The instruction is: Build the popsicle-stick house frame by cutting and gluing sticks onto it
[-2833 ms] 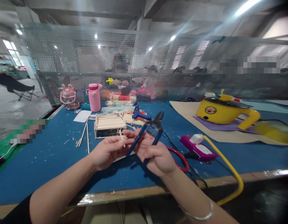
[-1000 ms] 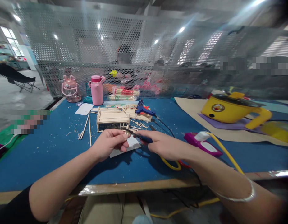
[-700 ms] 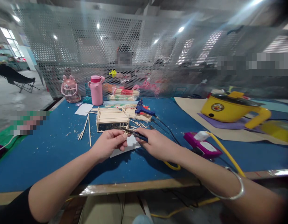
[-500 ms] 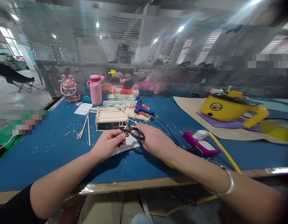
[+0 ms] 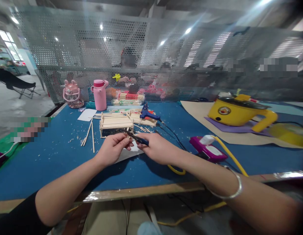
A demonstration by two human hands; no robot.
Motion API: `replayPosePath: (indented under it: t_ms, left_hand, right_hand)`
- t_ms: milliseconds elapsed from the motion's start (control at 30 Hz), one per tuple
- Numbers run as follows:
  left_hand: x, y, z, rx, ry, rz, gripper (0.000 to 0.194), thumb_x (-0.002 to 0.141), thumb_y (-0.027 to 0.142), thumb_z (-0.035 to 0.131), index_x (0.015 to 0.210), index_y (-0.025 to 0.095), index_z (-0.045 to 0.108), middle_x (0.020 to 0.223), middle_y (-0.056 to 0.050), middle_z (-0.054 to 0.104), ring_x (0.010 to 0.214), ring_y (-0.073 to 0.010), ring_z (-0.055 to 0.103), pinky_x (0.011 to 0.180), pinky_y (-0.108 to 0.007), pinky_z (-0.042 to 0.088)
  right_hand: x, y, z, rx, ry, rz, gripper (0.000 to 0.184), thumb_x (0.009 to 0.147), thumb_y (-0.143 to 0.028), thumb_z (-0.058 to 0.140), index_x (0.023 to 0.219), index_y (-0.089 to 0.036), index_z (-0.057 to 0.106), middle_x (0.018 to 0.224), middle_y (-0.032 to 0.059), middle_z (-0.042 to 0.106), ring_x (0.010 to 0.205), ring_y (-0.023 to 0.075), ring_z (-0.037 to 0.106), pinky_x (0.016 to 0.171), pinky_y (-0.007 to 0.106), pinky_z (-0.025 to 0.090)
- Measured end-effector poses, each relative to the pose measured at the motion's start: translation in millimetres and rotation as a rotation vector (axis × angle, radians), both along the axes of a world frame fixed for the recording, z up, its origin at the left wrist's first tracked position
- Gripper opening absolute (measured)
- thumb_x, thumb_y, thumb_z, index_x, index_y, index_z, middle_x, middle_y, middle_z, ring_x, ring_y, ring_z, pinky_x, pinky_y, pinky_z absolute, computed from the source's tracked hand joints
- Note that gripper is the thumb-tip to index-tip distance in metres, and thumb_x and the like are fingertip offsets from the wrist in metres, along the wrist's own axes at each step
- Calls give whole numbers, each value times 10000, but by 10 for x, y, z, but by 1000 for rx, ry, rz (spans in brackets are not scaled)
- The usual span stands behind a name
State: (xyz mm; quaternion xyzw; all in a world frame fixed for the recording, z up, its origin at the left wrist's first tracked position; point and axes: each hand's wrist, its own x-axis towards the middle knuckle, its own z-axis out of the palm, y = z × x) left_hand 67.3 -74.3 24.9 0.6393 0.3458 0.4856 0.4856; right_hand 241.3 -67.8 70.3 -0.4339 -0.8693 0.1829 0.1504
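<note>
My left hand (image 5: 111, 149) is closed in a pinch, thumb against fingers, on a short piece of wooden stick (image 5: 128, 130). My right hand (image 5: 161, 148) wraps around dark pliers (image 5: 140, 139) with blue handles. Their jaws lie at the stick, just above my left fingertips; whether they bite into it I cannot tell. Right behind my hands stands a small model of pale wooden sticks (image 5: 116, 122). A sheet of white paper (image 5: 129, 154) lies beneath, partly hidden by my hands.
A blue glue gun (image 5: 149, 115) rests behind, its cord trailing right. Loose sticks (image 5: 93, 137) and wood chips lie left. A purple power strip (image 5: 207, 153) and yellow pot (image 5: 229, 111) are right. A pink flask (image 5: 99, 96) and clear bottle (image 5: 73, 96) stand before the perforated screen (image 5: 92, 49).
The pliers and my right hand have shifted slightly left, and the handles look closer together. A stick end now shows above the jaws. My left hand still pinches. The view has moved a little.
</note>
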Motion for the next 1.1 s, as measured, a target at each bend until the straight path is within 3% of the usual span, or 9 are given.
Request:
replayPosePath:
  t_ms: [200,333,467,533,600,767,900,1000,1100]
  left_hand:
    - [-9,15,-1,-195,-37,-17,424,673,522,624,785,113,626,652,-16,608,545,-78,526,577,-215,406]
    - [-5,61,-26,-241,-32,-11,462,643,545,636,799,109,621,646,-8,606,517,-64,508,541,-203,381]
    - [-6,89,-41,-252,-41,29,472,636,544,639,824,112,618,656,-10,611,521,-64,505,539,-208,380]
    - [-14,95,-48,-247,-46,40,457,648,536,632,826,115,616,661,-8,611,522,-62,498,535,-209,379]
    - [-20,99,-53,-236,-34,48,436,661,523,626,813,115,616,661,-6,610,514,-58,490,525,-207,374]
    - [-9,108,-48,-236,3,90,366,667,447,649,805,109,616,647,5,611,468,-42,476,487,-195,358]
    - [6,109,-28,-293,-62,138,429,671,330,673,1016,95,573,612,15,620,466,-46,494,509,-195,396]
    - [3,99,-25,-285,-100,107,607,684,297,669,1215,89,461,614,13,635,476,-47,509,533,-195,418]
    - [-8,83,-28,-234,-143,56,746,683,323,674,1315,85,356,639,6,651,512,-54,534,571,-200,436]
  right_hand:
    - [190,142,111,-107,-117,-146,213,750,-202,463,930,-154,566,882,56,638,779,185,557,656,256,402]
    - [481,231,-35,-117,-469,-405,377,745,-152,403,1106,-120,505,1072,172,582,943,281,552,751,352,402]
    - [620,284,-202,43,-690,-558,511,724,-137,404,1234,-119,428,1140,201,515,1061,350,476,893,532,288]
    - [611,299,-229,98,-704,-598,589,722,-150,417,1307,-117,350,1170,205,490,1088,352,452,918,553,248]
    - [575,309,-227,93,-674,-635,621,737,-193,425,1339,-117,294,1193,211,474,1093,353,446,895,526,293]
    - [512,354,-258,34,-618,-723,569,803,-426,407,1277,-115,354,1152,213,507,1045,361,490,812,490,378]
    - [507,405,-299,80,-567,-798,662,792,-595,372,1233,-103,412,1116,233,528,1007,373,514,756,483,404]
    - [413,371,-222,270,-462,-669,522,827,-530,379,1091,-111,547,1070,213,571,1004,346,518,781,460,394]
    - [197,287,-76,318,-139,-229,326,883,-333,354,937,-175,634,981,105,638,951,226,554,815,353,390]
